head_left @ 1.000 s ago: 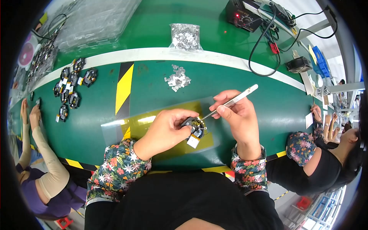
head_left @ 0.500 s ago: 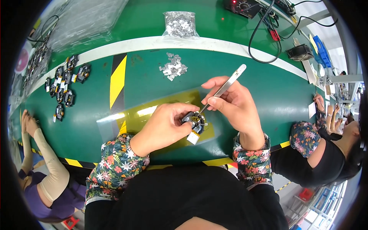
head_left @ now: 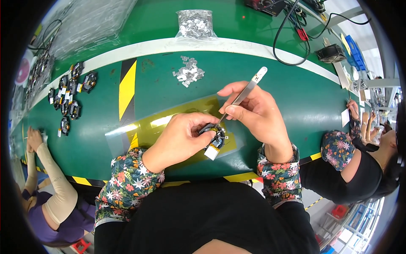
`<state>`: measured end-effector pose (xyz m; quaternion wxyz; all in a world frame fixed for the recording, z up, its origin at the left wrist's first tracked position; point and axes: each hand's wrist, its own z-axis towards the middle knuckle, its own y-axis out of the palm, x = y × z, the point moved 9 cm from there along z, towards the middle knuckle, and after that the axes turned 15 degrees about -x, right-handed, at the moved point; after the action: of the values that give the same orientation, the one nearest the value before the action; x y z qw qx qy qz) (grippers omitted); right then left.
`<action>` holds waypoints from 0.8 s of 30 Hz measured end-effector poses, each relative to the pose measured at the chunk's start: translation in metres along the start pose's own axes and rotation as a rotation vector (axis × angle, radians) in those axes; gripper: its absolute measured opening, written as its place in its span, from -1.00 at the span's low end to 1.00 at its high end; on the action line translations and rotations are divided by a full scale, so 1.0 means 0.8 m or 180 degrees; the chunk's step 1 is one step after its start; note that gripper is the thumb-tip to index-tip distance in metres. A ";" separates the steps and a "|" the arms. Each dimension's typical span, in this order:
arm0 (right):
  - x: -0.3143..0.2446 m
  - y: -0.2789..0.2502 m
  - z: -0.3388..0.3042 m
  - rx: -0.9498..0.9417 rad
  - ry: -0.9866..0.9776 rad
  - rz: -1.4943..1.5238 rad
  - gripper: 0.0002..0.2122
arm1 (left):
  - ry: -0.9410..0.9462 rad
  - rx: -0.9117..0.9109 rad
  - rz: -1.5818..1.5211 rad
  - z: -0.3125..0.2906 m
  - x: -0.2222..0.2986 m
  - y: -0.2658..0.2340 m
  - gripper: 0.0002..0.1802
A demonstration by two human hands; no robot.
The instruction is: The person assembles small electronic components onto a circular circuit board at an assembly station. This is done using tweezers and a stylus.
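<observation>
My left hand [head_left: 182, 137] pinches a small round black electronic assembly [head_left: 219, 139] with a white-and-yellow tab [head_left: 212, 152] hanging toward me. In my right hand [head_left: 258, 116] is a pair of metal tweezers [head_left: 247, 89], slanting down to the left. Their tips reach the upper edge of the assembly; whether they grip a tiny part is too small to tell. Beneath both hands lies a translucent yellow sheet [head_left: 158, 122]. Beyond it sits a loose pile of small silvery-white pieces [head_left: 188, 73].
Several similar black assemblies [head_left: 65, 95] are grouped at the left. A clear bag of small pieces [head_left: 195, 24] stands past the white strip [head_left: 237, 45]. Far right hold a black device [head_left: 266, 5] and cables [head_left: 277, 40]. Co-workers sit on the left [head_left: 59, 199] and right [head_left: 351, 173].
Both hands keep their hold, and the tweezers have shifted very slightly left at the assembly. At the left, the co-worker's hands have moved a little. The whole view has drifted slightly.
</observation>
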<state>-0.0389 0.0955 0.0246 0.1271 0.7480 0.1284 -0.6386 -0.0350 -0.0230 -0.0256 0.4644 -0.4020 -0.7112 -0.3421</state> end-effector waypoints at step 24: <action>-0.040 -0.006 -0.022 0.0496 -0.1191 0.0080 -0.88 | 0.0539 0.0200 -0.0544 -0.003 0.018 -0.007 -0.85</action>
<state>-0.0293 0.1054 0.0587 0.0985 0.6254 0.0434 -0.7729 -0.0426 -0.0240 -0.0124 0.5042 -0.2948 -0.7115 -0.3908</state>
